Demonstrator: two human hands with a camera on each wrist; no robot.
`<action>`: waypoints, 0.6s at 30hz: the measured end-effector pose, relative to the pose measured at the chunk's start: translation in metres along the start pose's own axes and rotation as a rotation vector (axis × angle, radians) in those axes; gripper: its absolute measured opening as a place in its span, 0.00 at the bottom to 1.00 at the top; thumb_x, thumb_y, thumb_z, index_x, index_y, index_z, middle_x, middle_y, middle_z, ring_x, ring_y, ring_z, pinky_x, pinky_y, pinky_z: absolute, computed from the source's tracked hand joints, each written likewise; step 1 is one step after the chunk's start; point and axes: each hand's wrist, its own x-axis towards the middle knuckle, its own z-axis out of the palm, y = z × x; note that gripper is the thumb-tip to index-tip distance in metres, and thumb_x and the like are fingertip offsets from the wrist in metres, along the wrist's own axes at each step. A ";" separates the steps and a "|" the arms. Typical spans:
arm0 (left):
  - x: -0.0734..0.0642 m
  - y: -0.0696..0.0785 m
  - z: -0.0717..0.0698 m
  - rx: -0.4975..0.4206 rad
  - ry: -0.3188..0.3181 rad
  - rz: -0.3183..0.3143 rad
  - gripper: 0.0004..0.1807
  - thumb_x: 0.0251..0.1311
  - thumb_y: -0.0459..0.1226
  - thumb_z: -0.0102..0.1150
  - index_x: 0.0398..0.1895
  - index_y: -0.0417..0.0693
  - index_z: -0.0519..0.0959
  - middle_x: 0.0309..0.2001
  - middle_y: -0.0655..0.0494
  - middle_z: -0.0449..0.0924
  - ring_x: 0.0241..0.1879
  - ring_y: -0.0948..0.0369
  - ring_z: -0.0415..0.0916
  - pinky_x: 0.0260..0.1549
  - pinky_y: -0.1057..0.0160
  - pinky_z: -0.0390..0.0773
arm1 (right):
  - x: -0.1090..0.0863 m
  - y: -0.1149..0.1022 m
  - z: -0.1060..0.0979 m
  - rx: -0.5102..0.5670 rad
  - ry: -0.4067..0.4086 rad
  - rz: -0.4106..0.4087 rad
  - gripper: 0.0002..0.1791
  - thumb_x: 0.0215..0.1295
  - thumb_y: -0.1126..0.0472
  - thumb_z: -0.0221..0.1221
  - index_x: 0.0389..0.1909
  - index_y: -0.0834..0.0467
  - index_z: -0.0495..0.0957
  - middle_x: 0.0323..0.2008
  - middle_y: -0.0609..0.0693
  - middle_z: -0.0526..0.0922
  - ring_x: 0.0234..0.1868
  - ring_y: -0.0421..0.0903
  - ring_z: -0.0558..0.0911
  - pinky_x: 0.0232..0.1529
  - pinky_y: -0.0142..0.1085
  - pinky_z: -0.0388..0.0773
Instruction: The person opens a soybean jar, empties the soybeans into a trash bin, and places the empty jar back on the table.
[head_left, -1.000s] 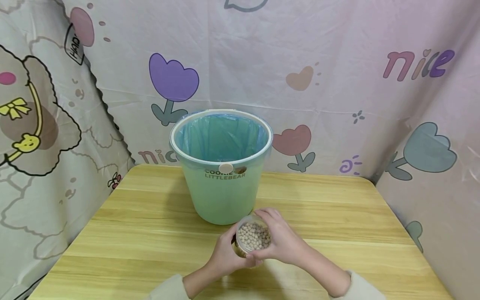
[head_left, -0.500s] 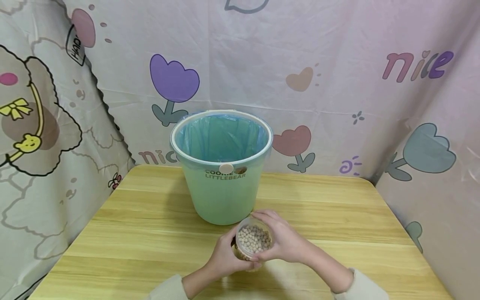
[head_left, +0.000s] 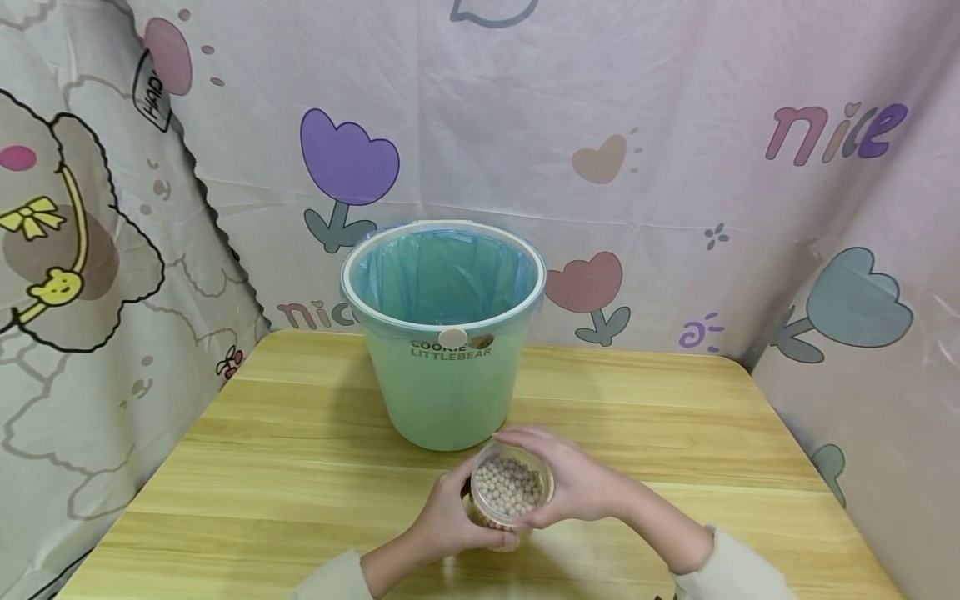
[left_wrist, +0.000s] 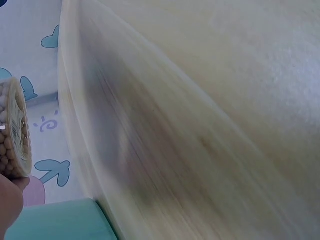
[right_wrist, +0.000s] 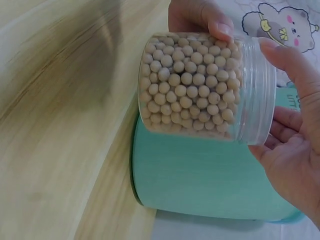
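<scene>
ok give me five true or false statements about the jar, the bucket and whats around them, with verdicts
1. Both the left hand and the right hand hold the jar. True.
2. The jar is empty. False: it holds many small beige balls.
3. The bucket is lined with a blue bag. True.
4. The bucket lies on its side. False: it stands upright on the table.
5. A purple tulip is printed on the backdrop behind the bucket. True.
</scene>
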 end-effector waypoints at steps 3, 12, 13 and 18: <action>0.000 -0.001 0.000 0.000 -0.005 0.004 0.50 0.35 0.40 0.76 0.66 0.48 0.61 0.55 0.49 0.74 0.52 0.62 0.74 0.49 0.65 0.78 | 0.000 0.000 -0.001 -0.005 -0.024 -0.024 0.48 0.36 0.62 0.70 0.65 0.60 0.62 0.63 0.56 0.67 0.63 0.55 0.68 0.61 0.54 0.69; 0.001 -0.002 0.001 -0.004 0.018 -0.006 0.48 0.37 0.40 0.75 0.66 0.48 0.61 0.55 0.49 0.74 0.51 0.60 0.75 0.49 0.65 0.79 | 0.000 -0.002 0.006 -0.008 0.031 0.080 0.54 0.39 0.48 0.72 0.67 0.63 0.57 0.65 0.59 0.64 0.64 0.56 0.66 0.60 0.56 0.68; 0.001 -0.002 0.001 0.002 0.025 -0.013 0.48 0.37 0.40 0.75 0.66 0.48 0.62 0.55 0.49 0.74 0.51 0.60 0.75 0.49 0.65 0.79 | 0.000 -0.003 0.008 -0.027 0.051 0.103 0.54 0.39 0.47 0.71 0.67 0.64 0.57 0.65 0.60 0.64 0.64 0.56 0.66 0.60 0.56 0.69; 0.001 -0.002 0.001 0.025 0.042 -0.018 0.45 0.39 0.39 0.73 0.64 0.42 0.63 0.54 0.45 0.74 0.50 0.59 0.76 0.48 0.66 0.79 | 0.001 -0.007 0.020 -0.173 0.124 0.157 0.52 0.36 0.49 0.71 0.63 0.67 0.62 0.60 0.60 0.67 0.59 0.54 0.70 0.55 0.50 0.76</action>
